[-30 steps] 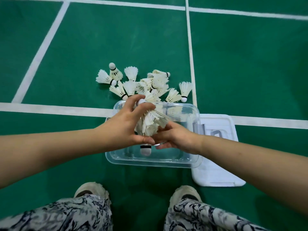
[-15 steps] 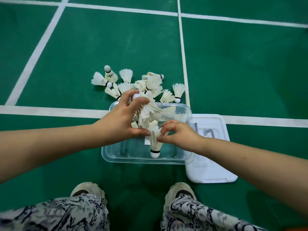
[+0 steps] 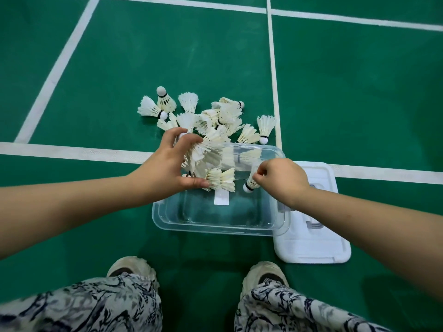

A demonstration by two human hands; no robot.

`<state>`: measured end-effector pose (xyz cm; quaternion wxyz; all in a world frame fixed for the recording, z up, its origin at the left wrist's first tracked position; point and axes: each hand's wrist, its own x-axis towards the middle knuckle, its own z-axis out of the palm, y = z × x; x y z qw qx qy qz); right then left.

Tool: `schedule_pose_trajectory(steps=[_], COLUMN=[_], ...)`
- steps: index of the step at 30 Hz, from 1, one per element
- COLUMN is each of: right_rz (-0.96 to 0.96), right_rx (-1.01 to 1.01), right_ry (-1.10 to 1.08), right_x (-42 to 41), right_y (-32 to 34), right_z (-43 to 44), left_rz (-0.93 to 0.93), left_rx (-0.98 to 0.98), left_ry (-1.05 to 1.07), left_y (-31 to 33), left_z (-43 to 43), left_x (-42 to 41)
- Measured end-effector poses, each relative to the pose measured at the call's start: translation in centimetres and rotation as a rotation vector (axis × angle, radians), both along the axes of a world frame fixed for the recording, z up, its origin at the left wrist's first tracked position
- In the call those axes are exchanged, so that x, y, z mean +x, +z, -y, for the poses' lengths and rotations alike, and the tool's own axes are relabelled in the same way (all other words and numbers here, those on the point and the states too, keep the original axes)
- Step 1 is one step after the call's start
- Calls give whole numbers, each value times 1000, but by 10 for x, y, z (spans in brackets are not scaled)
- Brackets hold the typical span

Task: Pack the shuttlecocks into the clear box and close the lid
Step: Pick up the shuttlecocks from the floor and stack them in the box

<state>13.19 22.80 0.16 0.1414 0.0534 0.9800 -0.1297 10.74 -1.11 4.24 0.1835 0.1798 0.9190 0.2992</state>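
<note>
Right now your left hand (image 3: 167,164) is clutching a bunch of shuttlecocks (image 3: 208,155) over the clear box (image 3: 215,221) — feeding them out. Your right hand (image 3: 280,180) is pinching one shuttlecock (image 3: 250,184), cork down, to stand it inside — the lid (image 3: 314,245) is lying beside the box.

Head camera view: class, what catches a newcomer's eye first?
The left hand grips a bunch of shuttlecocks over the far end of the clear box, while the right hand pinches a single shuttlecock over its right side. Beyond the box a pile of shuttlecocks lies on the green court; the white lid lies at its right.
</note>
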Motion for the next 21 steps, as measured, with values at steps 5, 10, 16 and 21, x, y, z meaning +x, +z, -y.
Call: schedule_pose_trajectory(steps=[5,10,16,21], right_rz=[11,23,134,240], right_rx=[94,66,-59,-266], right_ry=[49,74,12,-125], right_x=[-10,-25,-32,-38], right_y=[-9,-22,-42,-56], right_z=[4,16,20,25], left_rz=[31,46,48,48], left_rx=[-10,-50,-54,-42], left_ry=[-21,-44,-24,-23], left_y=[-5,-10,-15,-17], left_z=[3,7,10,11], left_x=[6,5,-2,-5])
